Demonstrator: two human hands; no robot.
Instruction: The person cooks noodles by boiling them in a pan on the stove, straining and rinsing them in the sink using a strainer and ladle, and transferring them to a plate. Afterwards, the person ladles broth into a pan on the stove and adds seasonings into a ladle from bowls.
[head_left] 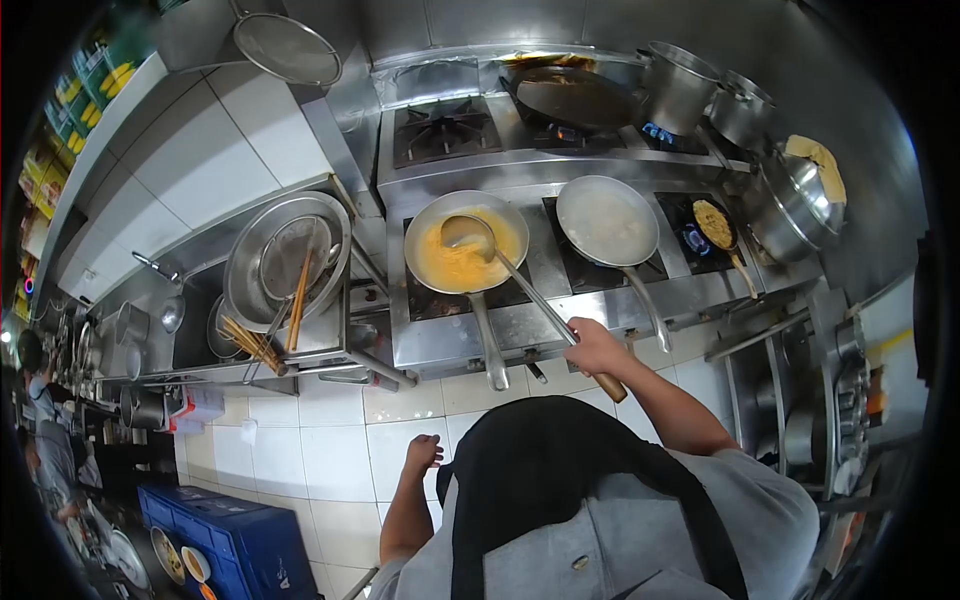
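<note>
Around a middle pan [640,206] on the stove [440,345] sat an egg pan [421,224] at nine o'clock, a black pan [575,100] at eleven, pots [683,97] at one and two, and a small pan [741,270] at three.

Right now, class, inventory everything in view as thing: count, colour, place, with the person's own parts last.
Stove: 1, silver, centre
Frying pans: 2, silver, front burners
Egg-like mixture: 1, yellow, left frying pan
Ladle: 1, silver, left frying pan
Skillet: 1, black, front right burner
Pancake-like food: 1, golden brown, skillet
Wide pan: 1, black, back burner
Stockpots: 2, silver, back right
Cloth: 1, yellow, upper right
Basin: 1, silver, left counter
Strainers: 2, silver, one hanging, one in basin
Chopsticks: several, tan, against basin
Crates: at least 1, blue, lower left
Far-left items: too small to count
Left hand: 1, bare, above floor
Right hand: 1, bare, gripping ladle
</note>
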